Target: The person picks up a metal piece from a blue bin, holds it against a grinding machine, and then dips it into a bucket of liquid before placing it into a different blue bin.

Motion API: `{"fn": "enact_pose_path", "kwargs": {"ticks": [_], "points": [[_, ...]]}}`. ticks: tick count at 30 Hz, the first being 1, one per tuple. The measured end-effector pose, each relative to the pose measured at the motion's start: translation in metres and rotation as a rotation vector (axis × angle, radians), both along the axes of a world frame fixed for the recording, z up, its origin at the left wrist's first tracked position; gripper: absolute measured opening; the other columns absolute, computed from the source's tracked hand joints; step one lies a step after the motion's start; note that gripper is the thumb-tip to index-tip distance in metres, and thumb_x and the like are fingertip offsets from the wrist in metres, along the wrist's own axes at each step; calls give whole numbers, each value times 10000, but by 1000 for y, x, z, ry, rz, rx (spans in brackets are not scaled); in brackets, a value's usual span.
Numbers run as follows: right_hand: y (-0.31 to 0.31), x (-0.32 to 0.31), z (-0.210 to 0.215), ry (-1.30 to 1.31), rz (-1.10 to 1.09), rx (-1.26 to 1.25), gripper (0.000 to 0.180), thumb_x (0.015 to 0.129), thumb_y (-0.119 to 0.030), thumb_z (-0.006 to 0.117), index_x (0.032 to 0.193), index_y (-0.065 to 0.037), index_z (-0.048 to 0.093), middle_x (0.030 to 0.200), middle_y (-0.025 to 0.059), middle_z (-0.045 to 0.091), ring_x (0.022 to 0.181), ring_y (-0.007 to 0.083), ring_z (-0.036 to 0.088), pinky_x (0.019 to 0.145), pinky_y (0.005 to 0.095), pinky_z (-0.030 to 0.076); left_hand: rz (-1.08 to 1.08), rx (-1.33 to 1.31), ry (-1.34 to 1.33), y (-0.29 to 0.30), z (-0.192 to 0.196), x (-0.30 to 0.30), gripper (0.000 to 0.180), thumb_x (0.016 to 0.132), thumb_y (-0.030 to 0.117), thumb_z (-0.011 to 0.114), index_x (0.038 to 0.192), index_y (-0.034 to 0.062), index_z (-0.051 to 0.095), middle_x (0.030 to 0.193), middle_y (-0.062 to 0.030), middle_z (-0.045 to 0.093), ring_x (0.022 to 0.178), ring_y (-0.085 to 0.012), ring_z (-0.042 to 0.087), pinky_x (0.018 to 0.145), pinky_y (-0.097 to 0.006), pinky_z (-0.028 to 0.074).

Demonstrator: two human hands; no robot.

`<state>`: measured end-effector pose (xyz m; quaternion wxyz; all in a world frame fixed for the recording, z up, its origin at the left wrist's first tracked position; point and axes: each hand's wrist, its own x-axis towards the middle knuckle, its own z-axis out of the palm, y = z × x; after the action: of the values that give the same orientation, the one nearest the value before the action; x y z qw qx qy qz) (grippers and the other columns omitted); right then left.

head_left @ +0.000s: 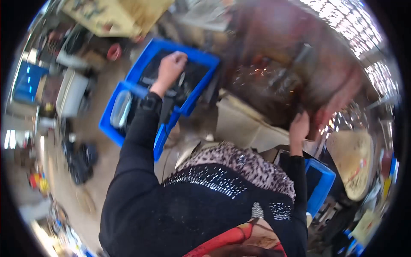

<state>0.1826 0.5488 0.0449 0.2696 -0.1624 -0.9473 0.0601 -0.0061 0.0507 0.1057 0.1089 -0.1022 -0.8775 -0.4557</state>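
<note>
My left hand (172, 66) hangs over a blue plastic bin (208, 64) at the upper left, its fingers curled in. Whatever they hold, if anything, is hidden. Dark, partly shiny small pieces (185, 85) lie inside that bin. On the right, my right hand (299, 127) is closed at the near edge of a reddish-brown machine (257, 47). Its fingertips meet a dark part there, and blur hides what is between them. Bright, shiny bits (280, 85) cover the machine's dark middle.
A second blue bin (109, 115) with a clear container (122, 109) adjoins the first. Another blue bin (321, 188) sits at my right side. A worn tan board (351, 158) lies beyond it. Pale sheeting (244, 122) hangs before the machine. A yellowish surface (115, 17) is at the far left.
</note>
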Motion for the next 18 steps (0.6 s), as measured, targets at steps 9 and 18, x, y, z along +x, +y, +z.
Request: {"fn": "enact_pose_path", "kwargs": {"ticks": [9,18], "points": [[6,-4,-2,-152,68,-124,339,956,-186,523,1207,32,588,1104,263,645,1008,432,618,872,470,482,607,-335,-289,-180,-112,130,212,860,226,607,993,115,729,908,-159,714,880,-332,690,785,-420,537],[9,-6,10,-198,3,-163,328,952,-179,532,1184,46,591,1096,266,647,1026,428,608,871,465,469,708,-381,-615,-191,-140,176,229,853,219,580,984,108,732,981,-186,701,955,-368,663,845,-451,521]]}}
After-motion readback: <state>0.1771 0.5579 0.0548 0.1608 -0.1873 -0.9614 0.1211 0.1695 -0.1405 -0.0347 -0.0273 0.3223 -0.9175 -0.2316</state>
